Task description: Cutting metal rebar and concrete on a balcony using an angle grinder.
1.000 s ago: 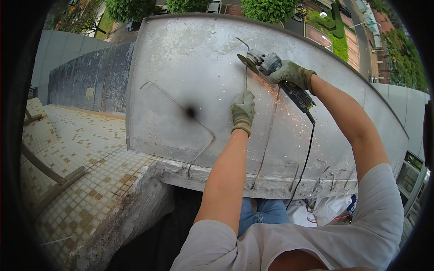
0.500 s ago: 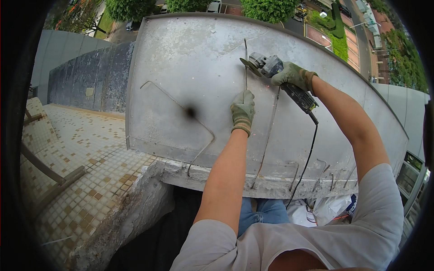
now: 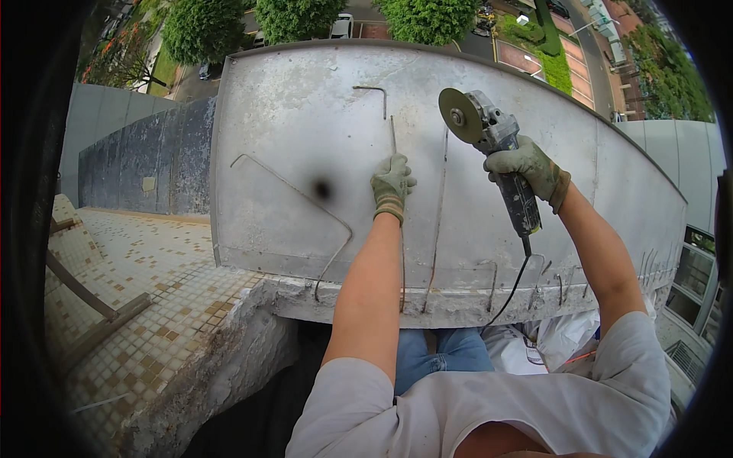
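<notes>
In a green work glove, my left hand (image 3: 392,185) is closed around a thin rusty steel rod (image 3: 393,136), whose upper end stands out above my fingers and whose lower part runs down to the ledge. My gloved right hand (image 3: 528,166) grips the body of an angle grinder (image 3: 504,131), with its cutting disc (image 3: 461,116) up and to the right of the rod, apart from it. A short bent piece of rod (image 3: 376,89) rests against the grey panel (image 3: 282,114), just past the rod's tip. The grinder's black cord (image 3: 510,291) hangs toward the ledge.
A long bent rod (image 3: 294,191) lies on the panel at left, and a straighter rod (image 3: 440,214) stands between my hands. Several short rods stick up along the rough concrete ledge (image 3: 366,299). Tiled surface (image 3: 164,267) extends left. Past the panel's far edge, trees (image 3: 427,19) show far below.
The grinder has come away from the rod, moving right with its disc turned toward view. The rod's bent end piece is now separate. My left hand still grips the rod, slightly further left.
</notes>
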### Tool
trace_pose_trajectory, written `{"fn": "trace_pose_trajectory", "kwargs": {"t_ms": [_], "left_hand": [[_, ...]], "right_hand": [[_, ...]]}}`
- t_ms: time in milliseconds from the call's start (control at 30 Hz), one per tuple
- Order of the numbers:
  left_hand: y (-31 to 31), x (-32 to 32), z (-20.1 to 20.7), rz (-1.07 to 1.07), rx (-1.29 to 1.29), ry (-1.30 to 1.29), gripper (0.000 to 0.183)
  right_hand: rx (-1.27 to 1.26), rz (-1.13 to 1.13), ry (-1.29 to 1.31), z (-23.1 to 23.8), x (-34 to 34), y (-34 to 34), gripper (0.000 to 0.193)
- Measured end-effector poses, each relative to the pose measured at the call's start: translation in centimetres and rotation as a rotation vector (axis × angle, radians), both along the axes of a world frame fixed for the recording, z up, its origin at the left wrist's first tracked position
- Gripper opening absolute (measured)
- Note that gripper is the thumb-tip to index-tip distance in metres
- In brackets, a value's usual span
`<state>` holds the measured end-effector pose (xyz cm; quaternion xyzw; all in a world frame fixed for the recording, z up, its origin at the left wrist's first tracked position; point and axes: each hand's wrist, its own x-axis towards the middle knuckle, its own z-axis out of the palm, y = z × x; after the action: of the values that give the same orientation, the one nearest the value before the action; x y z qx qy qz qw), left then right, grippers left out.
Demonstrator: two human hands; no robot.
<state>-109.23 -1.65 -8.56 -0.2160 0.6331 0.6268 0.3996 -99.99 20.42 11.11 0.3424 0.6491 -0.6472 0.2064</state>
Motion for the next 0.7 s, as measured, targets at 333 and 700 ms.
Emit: {"fn": "trace_pose_trajectory", "kwargs": {"t_ms": [333, 700], "left_hand": [[0.1, -0.4, 5.7, -0.196, -0.418, 0.967, 0.035], [8.4, -16.6, 3.0, -1.554, -1.235, 1.271, 0.041]], "right_hand": [[-0.091, -0.590, 0.008, 8.1, 22.8, -1.4, 0.049], [0.077, -1.028, -0.087, 9.5, 38.5, -5.8, 0.050]]}}
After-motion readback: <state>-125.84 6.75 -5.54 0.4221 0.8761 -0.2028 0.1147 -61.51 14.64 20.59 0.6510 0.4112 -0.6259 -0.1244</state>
